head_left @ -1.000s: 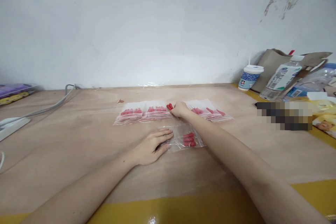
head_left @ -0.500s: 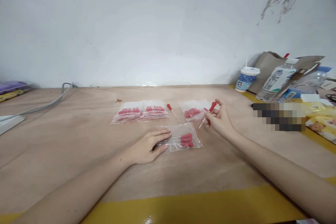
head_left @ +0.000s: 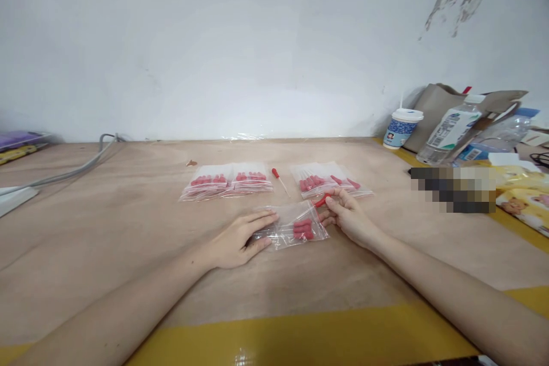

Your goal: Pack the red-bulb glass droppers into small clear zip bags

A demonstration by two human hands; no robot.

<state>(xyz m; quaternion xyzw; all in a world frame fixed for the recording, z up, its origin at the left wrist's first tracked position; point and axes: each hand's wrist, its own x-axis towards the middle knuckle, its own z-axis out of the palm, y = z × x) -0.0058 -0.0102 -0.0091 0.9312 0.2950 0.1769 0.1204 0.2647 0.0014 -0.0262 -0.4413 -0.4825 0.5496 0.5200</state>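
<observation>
My left hand lies on the left end of a clear zip bag, fingers stretched and thumb apart. Inside that bag, several droppers lie with their red bulbs toward the right. Between the thumb and fingers of my right hand is one dropper, held by its red bulb. Its thin clear stem points left and down at the bag's upper right end; whether the tip is inside, I cannot tell. Behind the bag, a single loose dropper rests on the table.
Filled bags of droppers lie in stacks at the back left and, near my right hand, at the back right. A paper cup, a water bottle and a yellow package stand to the right. A grey cable runs along the left.
My right hand has moved left and toward me with the dropper, from over the right-hand bags to the end of the front bag. My left hand has stayed in place.
</observation>
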